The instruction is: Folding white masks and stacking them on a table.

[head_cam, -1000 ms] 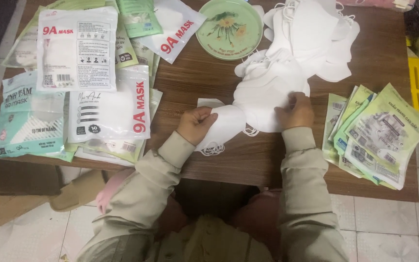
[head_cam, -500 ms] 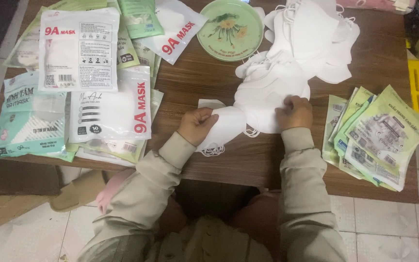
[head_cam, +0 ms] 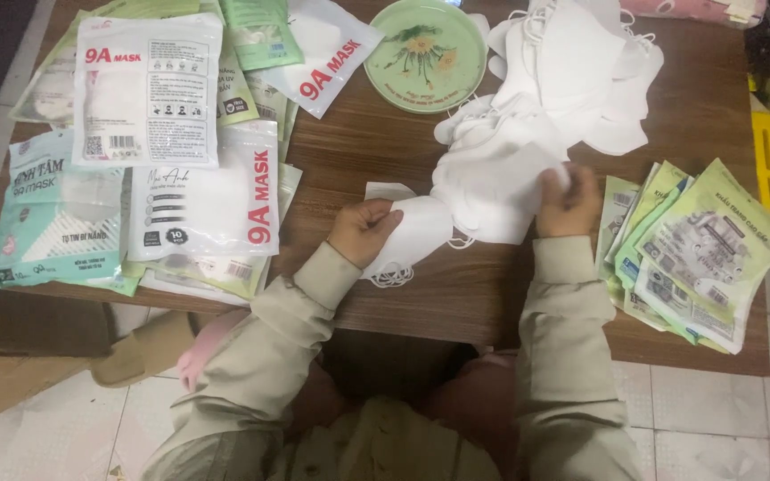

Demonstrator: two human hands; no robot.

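At the table's left edge, packets of masks (head_cam: 149,93) lie in overlapping stacks, some hanging past the wooden table (head_cam: 358,151) rim, so there is little free wood on that side. Between them and the left hand (head_cam: 363,230) runs a bare strip of tabletop. The left hand is curled shut on a white mask (head_cam: 421,233), pinning it near the front edge, with its ear loops trailing toward the rim. Just behind lies a green plate (head_cam: 425,53), with bare wood around it. The right hand (head_cam: 568,203) pinches the corner of another white mask (head_cam: 501,191) at the foot of the loose mask pile (head_cam: 572,71). Further right, a fan of green packets (head_cam: 701,254) overlaps the front and right edges. Compared with half a second before, the right hand has lifted slightly toward the pile; the left has barely shifted.
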